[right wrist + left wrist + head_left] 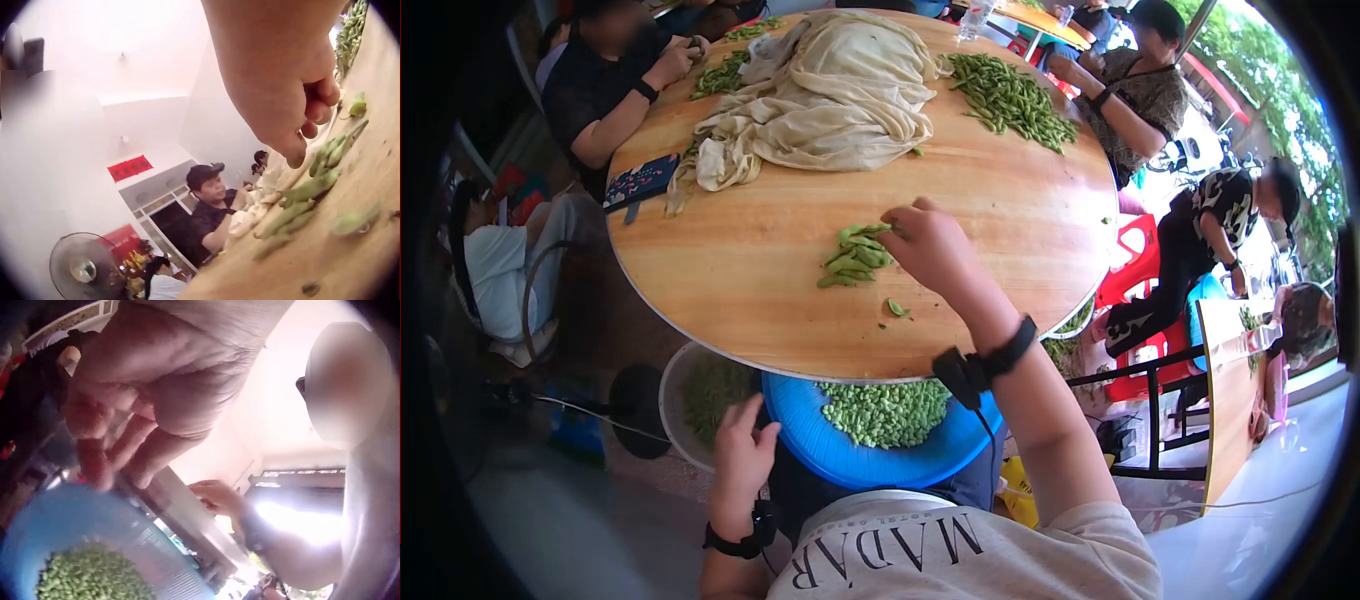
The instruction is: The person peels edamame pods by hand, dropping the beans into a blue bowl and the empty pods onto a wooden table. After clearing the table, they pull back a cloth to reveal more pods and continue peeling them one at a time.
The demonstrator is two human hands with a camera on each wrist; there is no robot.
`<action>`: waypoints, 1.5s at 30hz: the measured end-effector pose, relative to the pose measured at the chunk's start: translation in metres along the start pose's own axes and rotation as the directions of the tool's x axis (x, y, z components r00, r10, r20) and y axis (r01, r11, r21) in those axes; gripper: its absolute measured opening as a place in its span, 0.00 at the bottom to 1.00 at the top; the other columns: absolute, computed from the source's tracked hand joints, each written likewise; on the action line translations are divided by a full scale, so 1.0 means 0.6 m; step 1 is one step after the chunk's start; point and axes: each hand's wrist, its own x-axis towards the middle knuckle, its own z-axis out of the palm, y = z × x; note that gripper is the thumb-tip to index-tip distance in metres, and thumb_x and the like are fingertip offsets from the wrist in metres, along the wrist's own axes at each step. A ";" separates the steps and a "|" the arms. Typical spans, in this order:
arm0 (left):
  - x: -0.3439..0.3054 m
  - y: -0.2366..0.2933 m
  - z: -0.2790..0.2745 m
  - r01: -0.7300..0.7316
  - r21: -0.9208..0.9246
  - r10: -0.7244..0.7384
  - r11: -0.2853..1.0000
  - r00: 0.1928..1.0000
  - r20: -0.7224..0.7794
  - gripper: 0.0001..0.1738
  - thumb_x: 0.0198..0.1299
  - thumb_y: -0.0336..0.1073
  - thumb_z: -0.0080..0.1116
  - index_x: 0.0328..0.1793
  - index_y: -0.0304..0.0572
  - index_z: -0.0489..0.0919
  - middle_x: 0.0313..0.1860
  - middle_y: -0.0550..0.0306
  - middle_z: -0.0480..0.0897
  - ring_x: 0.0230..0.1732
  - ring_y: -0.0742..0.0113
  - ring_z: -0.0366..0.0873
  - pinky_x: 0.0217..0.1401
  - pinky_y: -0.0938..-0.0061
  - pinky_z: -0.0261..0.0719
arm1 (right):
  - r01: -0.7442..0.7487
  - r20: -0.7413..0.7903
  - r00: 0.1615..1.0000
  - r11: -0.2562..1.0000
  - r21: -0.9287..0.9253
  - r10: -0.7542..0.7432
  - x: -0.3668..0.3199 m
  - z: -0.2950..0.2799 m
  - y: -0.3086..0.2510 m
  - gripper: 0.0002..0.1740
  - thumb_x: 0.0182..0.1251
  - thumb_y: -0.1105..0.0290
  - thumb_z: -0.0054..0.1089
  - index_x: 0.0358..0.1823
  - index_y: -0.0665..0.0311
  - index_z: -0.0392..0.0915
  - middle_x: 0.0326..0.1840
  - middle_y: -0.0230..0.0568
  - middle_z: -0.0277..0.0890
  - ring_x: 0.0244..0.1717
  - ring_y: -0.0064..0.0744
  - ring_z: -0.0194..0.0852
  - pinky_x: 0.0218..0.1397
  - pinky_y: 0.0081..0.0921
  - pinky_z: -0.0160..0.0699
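Observation:
A small pile of green edamame pods (855, 256) lies on the round wooden table near its front edge. Over the pile's right side reaches my right hand (932, 248), fingertips right at the pods. In the right wrist view its fingers are loosely bent, with thumb and fingers apart and no pod showing between them. My left hand (743, 455) hangs at the left rim of a blue basin (790, 425), fingers relaxed and holding nothing. Shelled green beans (885, 412) fill the middle of that basin, below the table edge.
Loose pods (898, 308) lie nearer the table's edge. A crumpled beige cloth (830, 100) covers the table's far middle, beside a larger pod heap (1015, 100). A dark patterned box (643, 180) sits at the left. A pale tub (700, 405) stands beside the basin. Other people sit around.

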 end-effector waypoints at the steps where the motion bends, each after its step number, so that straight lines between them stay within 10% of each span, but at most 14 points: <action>1: 0.003 0.009 0.001 0.082 -0.175 -0.061 0.981 0.991 0.118 0.18 0.48 0.27 0.62 0.48 0.33 0.76 0.37 0.46 0.78 0.27 0.59 0.77 0.31 0.72 0.75 | 0.017 0.042 0.999 0.997 -0.074 -0.014 0.021 0.016 0.008 0.10 0.54 0.64 0.57 0.32 0.62 0.77 0.36 0.48 0.72 0.38 0.49 0.73 0.39 0.40 0.73; 4: 0.009 0.027 0.021 -0.013 -0.429 0.089 0.903 0.984 0.157 0.14 0.50 0.22 0.58 0.46 0.31 0.77 0.34 0.53 0.80 0.23 0.74 0.77 0.24 0.83 0.73 | 0.057 0.116 0.993 0.975 -0.215 -0.033 0.048 0.043 0.024 0.09 0.53 0.65 0.56 0.32 0.62 0.77 0.37 0.46 0.73 0.38 0.51 0.73 0.40 0.41 0.73; 8: 0.025 0.088 0.021 0.007 -0.643 0.088 0.766 0.989 0.116 0.15 0.51 0.19 0.56 0.48 0.29 0.76 0.35 0.53 0.80 0.22 0.74 0.77 0.24 0.82 0.74 | -0.045 -0.007 0.999 0.980 0.193 0.047 -0.004 0.004 0.003 0.09 0.56 0.66 0.57 0.32 0.65 0.77 0.29 0.40 0.76 0.27 0.34 0.74 0.30 0.28 0.72; 13: 0.061 0.165 0.050 -0.268 -0.504 0.219 0.821 0.963 -0.155 0.16 0.49 0.23 0.62 0.46 0.30 0.76 0.31 0.49 0.80 0.24 0.67 0.79 0.24 0.77 0.75 | -0.489 0.450 0.872 0.360 0.794 0.193 -0.132 -0.020 -0.033 0.11 0.61 0.65 0.59 0.37 0.66 0.75 0.23 0.29 0.72 0.23 0.11 0.65 0.23 0.10 0.62; 16: 0.062 0.173 0.078 -0.405 -0.412 0.346 0.816 0.914 -0.213 0.16 0.48 0.25 0.64 0.44 0.32 0.76 0.29 0.48 0.80 0.25 0.62 0.79 0.25 0.73 0.75 | -0.566 0.541 0.824 0.279 0.776 0.168 -0.193 -0.008 -0.040 0.10 0.62 0.67 0.58 0.38 0.66 0.75 0.24 0.25 0.71 0.22 0.11 0.63 0.23 0.10 0.61; 24: 0.034 0.186 0.077 -0.324 -0.484 0.321 0.813 0.943 -0.092 0.09 0.47 0.23 0.64 0.36 0.32 0.79 0.28 0.54 0.79 0.23 0.72 0.75 0.24 0.81 0.72 | -0.533 0.566 0.824 0.325 0.782 -0.011 -0.240 -0.023 -0.013 0.24 0.72 0.53 0.38 0.31 0.67 0.73 0.16 0.25 0.59 0.16 0.13 0.50 0.18 0.14 0.50; 39: 0.011 0.213 0.087 -0.423 -0.316 0.388 0.849 0.906 -0.170 0.09 0.45 0.22 0.65 0.33 0.34 0.78 0.22 0.54 0.75 0.20 0.69 0.73 0.21 0.78 0.71 | -0.493 0.495 0.866 0.302 0.816 0.073 -0.267 -0.031 -0.031 0.18 0.71 0.58 0.44 0.31 0.65 0.70 0.19 0.24 0.61 0.20 0.13 0.55 0.21 0.12 0.55; 45: 0.012 0.210 0.091 -0.455 -0.292 0.417 0.841 0.890 -0.184 0.09 0.45 0.23 0.65 0.34 0.34 0.78 0.23 0.52 0.77 0.21 0.65 0.75 0.22 0.75 0.72 | -0.412 0.399 0.906 0.501 0.761 0.139 -0.273 -0.024 -0.033 0.17 0.70 0.61 0.46 0.29 0.67 0.70 0.18 0.27 0.64 0.21 0.15 0.59 0.23 0.15 0.60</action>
